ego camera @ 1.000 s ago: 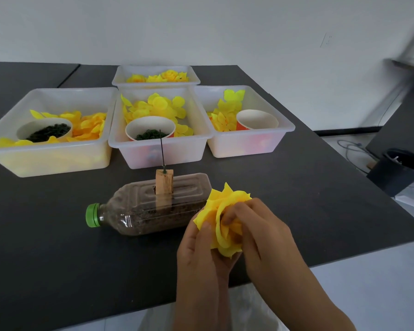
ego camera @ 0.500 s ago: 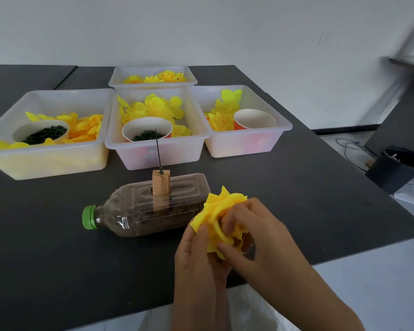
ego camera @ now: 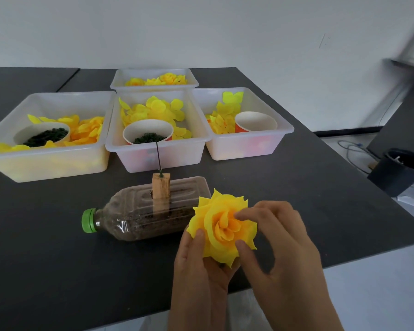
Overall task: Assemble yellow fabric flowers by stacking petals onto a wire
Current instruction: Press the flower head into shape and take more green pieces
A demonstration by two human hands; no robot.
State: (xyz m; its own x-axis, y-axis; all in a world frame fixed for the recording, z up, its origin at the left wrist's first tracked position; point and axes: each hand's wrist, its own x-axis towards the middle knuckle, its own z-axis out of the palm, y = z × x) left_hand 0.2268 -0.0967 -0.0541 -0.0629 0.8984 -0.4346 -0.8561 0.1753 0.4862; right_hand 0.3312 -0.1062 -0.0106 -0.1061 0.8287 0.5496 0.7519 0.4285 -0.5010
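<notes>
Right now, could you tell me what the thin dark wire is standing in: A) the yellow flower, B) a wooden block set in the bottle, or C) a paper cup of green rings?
B: the wire rises from the wooden block in the bottle.

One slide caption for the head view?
Both hands, left and right, hold a finished yellow fabric flower.

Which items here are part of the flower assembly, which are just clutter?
In use:
yellow flower, held by left hand and right hand
wire in wooden block on bottle
petal bins
cups of green rings

Lying about:
black bin on floor
cables
</notes>
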